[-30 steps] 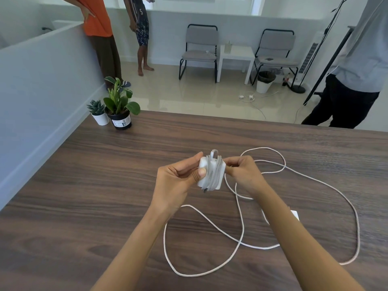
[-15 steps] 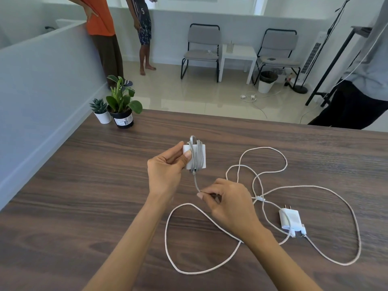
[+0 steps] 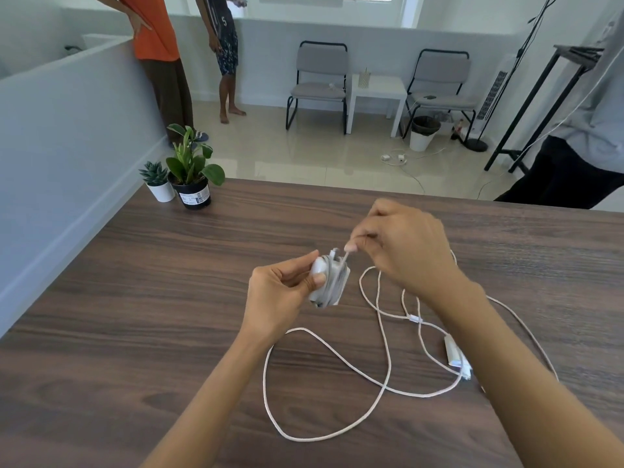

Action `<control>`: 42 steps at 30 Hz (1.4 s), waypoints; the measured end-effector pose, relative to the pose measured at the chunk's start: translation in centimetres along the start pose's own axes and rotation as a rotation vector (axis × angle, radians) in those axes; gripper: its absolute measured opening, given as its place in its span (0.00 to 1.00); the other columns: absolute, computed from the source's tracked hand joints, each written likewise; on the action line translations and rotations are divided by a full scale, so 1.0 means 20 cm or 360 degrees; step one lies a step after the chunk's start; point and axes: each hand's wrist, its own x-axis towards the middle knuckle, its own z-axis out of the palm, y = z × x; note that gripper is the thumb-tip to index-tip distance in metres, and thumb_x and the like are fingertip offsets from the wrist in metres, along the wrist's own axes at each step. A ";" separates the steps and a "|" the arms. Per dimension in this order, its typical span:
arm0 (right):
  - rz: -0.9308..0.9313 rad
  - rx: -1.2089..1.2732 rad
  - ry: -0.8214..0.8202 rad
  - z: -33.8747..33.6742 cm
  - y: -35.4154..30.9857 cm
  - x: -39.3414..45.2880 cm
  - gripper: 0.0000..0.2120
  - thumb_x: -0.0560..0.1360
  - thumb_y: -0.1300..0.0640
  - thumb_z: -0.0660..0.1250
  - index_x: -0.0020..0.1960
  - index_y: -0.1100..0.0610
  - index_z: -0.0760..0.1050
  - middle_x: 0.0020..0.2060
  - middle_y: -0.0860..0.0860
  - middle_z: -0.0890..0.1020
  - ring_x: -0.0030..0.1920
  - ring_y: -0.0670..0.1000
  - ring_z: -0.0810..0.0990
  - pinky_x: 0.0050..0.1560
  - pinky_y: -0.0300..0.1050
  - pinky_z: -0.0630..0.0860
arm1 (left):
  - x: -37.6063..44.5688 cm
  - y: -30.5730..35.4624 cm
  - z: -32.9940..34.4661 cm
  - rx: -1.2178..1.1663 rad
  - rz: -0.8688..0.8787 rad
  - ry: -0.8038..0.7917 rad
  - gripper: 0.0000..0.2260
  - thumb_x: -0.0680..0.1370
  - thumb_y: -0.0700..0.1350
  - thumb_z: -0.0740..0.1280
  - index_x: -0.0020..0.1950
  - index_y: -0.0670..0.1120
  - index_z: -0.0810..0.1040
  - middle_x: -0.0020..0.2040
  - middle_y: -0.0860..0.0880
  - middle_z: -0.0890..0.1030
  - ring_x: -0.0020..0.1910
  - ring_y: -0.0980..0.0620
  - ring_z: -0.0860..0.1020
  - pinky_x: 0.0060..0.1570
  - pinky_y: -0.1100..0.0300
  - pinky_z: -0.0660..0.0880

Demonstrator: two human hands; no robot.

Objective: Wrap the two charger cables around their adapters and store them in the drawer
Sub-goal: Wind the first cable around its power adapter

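Nearest you, loose white cable point(image 3: 341, 430) lies in smooth, thin loops on the wood-grain table point(image 3: 135, 298), dark brown w/ streaky veneer. Your right forearm crosses over the 2nd adapter point(image 3: 456, 356), a small white block lying flat on the table at right, partly hidden by the arm; a cable runs from it.

Mid-table, your left hand point(image 3: 280, 295) grips the 1st adapter point(image 3: 326, 282), a glossy white rounded block held above the table, thumb on its near face, fingers curled behind. Several cable turns already wrap its middle. Your right hand point(image 3: 401, 248) sits just above and right of it, thumb and forefinger pinching the cable strand that leads up from the wraps; other fingers curled in.

Far left corner of the table: 2 potted plants, a small succulent in a white pot point(image 3: 158, 184) touching or just beside a leafy plant in a black pot point(image 3: 192, 177).

Beyond the table edge: pale glossy tile floor, grey partition at left, 2 grey chairs w/ black frames flanking a small white side table point(image 3: 376, 96), a bin, three ppl standing, seen only in part.
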 end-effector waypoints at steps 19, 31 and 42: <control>0.0879 0.1325 0.0039 0.41 0.19 0.02 0.02 0.69 0.54 0.74 0.38 0.51 0.84 0.35 0.57 0.84 0.35 0.44 0.75 0.41 0.42 0.71 | 0.00 0.04 -0.07 -0.0317 0.0028 -0.0076 0.19 0.66 0.38 0.71 0.57 0.42 0.79 0.50 0.49 0.85 0.52 0.56 0.82 0.47 0.66 0.78; 0.0710 0.1066 0.0122 0.60 0.03 -0.22 0.04 0.70 0.55 0.74 0.44 0.49 0.85 0.27 0.41 0.77 0.29 0.42 0.72 0.35 0.31 0.65 | 0.15 0.05 -0.07 -0.0570 -0.0084 0.0378 0.16 0.73 0.35 0.69 0.61 0.37 0.77 0.47 0.51 0.85 0.46 0.55 0.83 0.50 0.59 0.80; 0.0297 0.0838 0.0064 0.56 -0.09 -0.29 0.06 0.69 0.54 0.72 0.46 0.50 0.84 0.32 0.46 0.80 0.31 0.43 0.74 0.34 0.34 0.70 | 0.17 0.02 -0.05 -0.0502 -0.0095 0.0489 0.14 0.73 0.35 0.70 0.59 0.39 0.78 0.52 0.44 0.83 0.46 0.55 0.83 0.48 0.61 0.80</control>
